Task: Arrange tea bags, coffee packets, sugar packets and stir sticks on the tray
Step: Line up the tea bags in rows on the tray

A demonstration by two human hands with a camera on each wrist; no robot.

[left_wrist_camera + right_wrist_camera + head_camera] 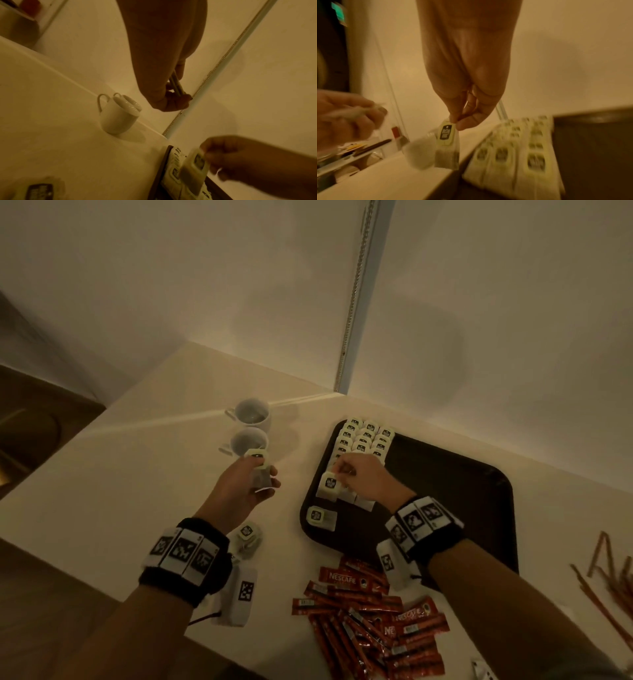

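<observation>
A dark tray (455, 474) lies on the pale counter with rows of tea bags (366, 438) laid along its far left side. My right hand (356, 477) pinches one tea bag (329, 486) by its top edge, just above the tray's left rim; the right wrist view shows that bag (447, 143) hanging from thumb and finger. My left hand (248, 484) grips a small stack of tea bags (261, 470) left of the tray, near the mugs; their edges (177, 86) show between its curled fingers. One tea bag (320, 517) lies alone at the tray's near left corner.
Two white mugs (251, 424) stand behind my left hand. Another tea bag (247, 537) lies on the counter by my left wrist. Red coffee sticks (373, 614) are heaped before the tray. Brown stir sticks (609, 577) lie at the right edge. Walls close the back.
</observation>
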